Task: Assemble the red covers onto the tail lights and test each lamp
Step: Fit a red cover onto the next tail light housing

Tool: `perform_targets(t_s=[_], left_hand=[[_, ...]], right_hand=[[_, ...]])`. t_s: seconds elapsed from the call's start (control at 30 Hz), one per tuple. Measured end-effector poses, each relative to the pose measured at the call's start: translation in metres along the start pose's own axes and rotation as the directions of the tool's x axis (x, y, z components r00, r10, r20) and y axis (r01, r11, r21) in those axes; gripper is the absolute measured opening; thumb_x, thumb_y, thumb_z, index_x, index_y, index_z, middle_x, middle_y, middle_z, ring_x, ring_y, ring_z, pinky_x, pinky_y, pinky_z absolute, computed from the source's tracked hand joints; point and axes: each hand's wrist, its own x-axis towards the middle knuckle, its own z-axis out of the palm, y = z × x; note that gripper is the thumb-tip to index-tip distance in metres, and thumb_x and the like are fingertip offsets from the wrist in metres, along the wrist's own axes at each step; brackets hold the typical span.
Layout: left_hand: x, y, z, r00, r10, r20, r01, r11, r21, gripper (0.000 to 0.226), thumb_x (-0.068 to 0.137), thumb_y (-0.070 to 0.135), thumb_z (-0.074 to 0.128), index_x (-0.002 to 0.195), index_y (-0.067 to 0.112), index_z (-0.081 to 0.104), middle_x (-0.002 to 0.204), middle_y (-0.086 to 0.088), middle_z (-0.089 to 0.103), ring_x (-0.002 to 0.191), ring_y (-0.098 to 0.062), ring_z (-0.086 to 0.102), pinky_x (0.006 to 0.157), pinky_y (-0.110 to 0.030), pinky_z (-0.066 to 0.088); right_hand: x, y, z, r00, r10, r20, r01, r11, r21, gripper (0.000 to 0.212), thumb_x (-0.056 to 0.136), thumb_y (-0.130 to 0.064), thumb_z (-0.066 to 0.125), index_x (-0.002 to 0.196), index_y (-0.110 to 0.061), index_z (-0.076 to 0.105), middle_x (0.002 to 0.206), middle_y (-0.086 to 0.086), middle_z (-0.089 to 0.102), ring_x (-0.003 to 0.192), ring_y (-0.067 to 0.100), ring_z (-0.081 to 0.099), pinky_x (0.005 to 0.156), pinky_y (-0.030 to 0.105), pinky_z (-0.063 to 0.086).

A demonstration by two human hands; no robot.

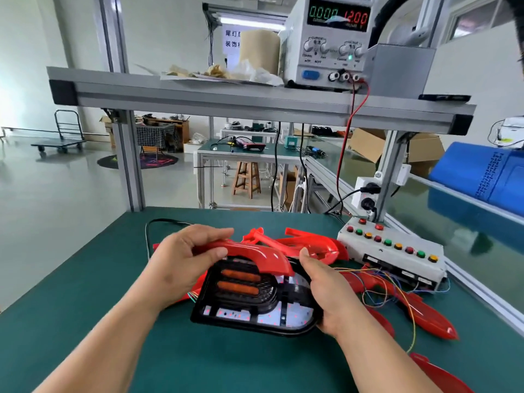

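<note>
A black tail light housing (252, 310) with two orange strips and a white LED board is held tilted over the green mat. A curved red cover (255, 255) lies along its upper edge. My left hand (181, 265) grips the left end of the red cover, thumb under it and fingers over it. My right hand (326, 290) holds the right side of the housing, with the thumb up by the cover's right end. Several more red covers (309, 243) are piled just behind.
A white test box (397, 253) with coloured buttons and loose thin wires sits at the right. More red covers (425, 313) lie right of my right hand. A power supply (331, 38) on the shelf above reads 12.00. A black cable (153, 225) loops at the left.
</note>
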Motion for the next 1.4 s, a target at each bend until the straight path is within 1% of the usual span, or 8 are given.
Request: perform_targets(t_s=[0.23, 0.37, 0.5, 0.63, 0.8, 1.03, 1.17, 1.4], left_hand=[[0.0, -0.003, -0.001, 0.985, 0.139, 0.107, -0.157, 0.969, 0.191, 0.051, 0.08, 0.009, 0.075, 0.093, 0.057, 0.069, 0.102, 0.024, 0.065, 0.099, 0.004, 0.061, 0.084, -0.002, 0.039], [0.0, 0.001, 0.004, 0.969, 0.201, 0.142, -0.233, 0.936, 0.265, 0.05, 0.079, 0.007, 0.077, 0.092, 0.055, 0.069, 0.104, 0.028, 0.064, 0.098, 0.009, 0.06, 0.085, 0.0, 0.037], [0.0, 0.003, 0.006, 0.966, 0.216, 0.14, -0.252, 0.907, 0.337, 0.044, 0.08, 0.008, 0.076, 0.097, 0.048, 0.069, 0.097, 0.025, 0.066, 0.099, 0.009, 0.058, 0.086, 0.0, 0.036], [-0.003, 0.004, 0.009, 0.97, 0.214, 0.112, -0.24, 0.908, 0.343, 0.034, 0.081, 0.007, 0.075, 0.098, 0.037, 0.074, 0.097, 0.022, 0.065, 0.096, 0.006, 0.06, 0.083, 0.0, 0.037], [-0.005, 0.002, 0.011, 0.974, 0.21, 0.089, -0.227, 0.926, 0.302, 0.041, 0.082, 0.007, 0.073, 0.096, 0.045, 0.07, 0.098, 0.021, 0.064, 0.097, 0.001, 0.061, 0.085, -0.005, 0.042], [-0.009, 0.001, 0.01, 0.982, 0.153, 0.111, -0.167, 0.978, 0.129, 0.033, 0.088, 0.013, 0.065, 0.101, 0.042, 0.073, 0.101, 0.017, 0.063, 0.096, -0.011, 0.067, 0.085, -0.033, 0.055], [-0.006, 0.004, 0.003, 0.955, 0.292, 0.058, -0.294, 0.895, 0.335, 0.037, 0.087, 0.012, 0.069, 0.103, 0.046, 0.067, 0.106, 0.02, 0.061, 0.099, 0.002, 0.06, 0.086, -0.003, 0.038], [-0.008, 0.007, 0.003, 0.941, 0.313, 0.131, -0.339, 0.88, 0.333, 0.026, 0.081, 0.016, 0.072, 0.1, 0.034, 0.075, 0.108, 0.018, 0.062, 0.098, 0.003, 0.061, 0.086, -0.004, 0.04]], right_hand=[[0.001, 0.002, 0.003, 0.999, -0.026, 0.034, 0.026, 1.0, -0.012, 0.04, 0.095, -0.051, 0.054, 0.114, -0.019, 0.069, 0.104, 0.009, 0.075, 0.095, 0.029, 0.072, 0.095, 0.052, 0.052], [0.002, 0.003, 0.003, 0.998, -0.047, 0.036, 0.049, 0.998, -0.047, 0.042, 0.094, -0.054, 0.054, 0.109, -0.019, 0.073, 0.106, 0.01, 0.074, 0.1, 0.03, 0.07, 0.098, 0.053, 0.051], [0.001, 0.003, 0.004, 0.997, -0.077, 0.033, 0.078, 0.996, -0.044, 0.053, 0.09, -0.059, 0.055, 0.124, -0.02, 0.067, 0.122, 0.008, 0.069, 0.112, 0.028, 0.065, 0.103, 0.051, 0.047], [0.0, 0.002, 0.005, 0.993, -0.086, 0.086, 0.091, 0.994, -0.058, 0.054, 0.085, -0.064, 0.056, 0.117, -0.024, 0.07, 0.114, 0.008, 0.072, 0.108, 0.029, 0.067, 0.101, 0.051, 0.048], [-0.003, 0.003, 0.004, 0.972, -0.131, 0.194, 0.144, 0.988, -0.057, 0.049, 0.086, -0.061, 0.056, 0.107, -0.021, 0.073, 0.107, 0.012, 0.074, 0.104, 0.031, 0.069, 0.102, 0.053, 0.047], [-0.008, 0.001, 0.005, 0.969, -0.11, 0.22, 0.101, 0.994, 0.048, 0.058, 0.081, -0.063, 0.059, 0.109, -0.014, 0.073, 0.111, 0.018, 0.072, 0.104, 0.037, 0.068, 0.098, 0.054, 0.05], [-0.008, 0.0, 0.003, 0.976, -0.065, 0.207, 0.052, 0.996, 0.07, 0.058, 0.077, -0.068, 0.056, 0.097, -0.019, 0.078, 0.105, 0.015, 0.074, 0.095, 0.031, 0.072, 0.074, 0.038, 0.06], [-0.007, 0.002, 0.006, 0.974, -0.063, 0.218, 0.046, 0.996, 0.081, 0.058, 0.074, -0.074, 0.056, 0.093, -0.024, 0.078, 0.104, 0.013, 0.075, 0.096, 0.029, 0.072, 0.074, 0.038, 0.059]])
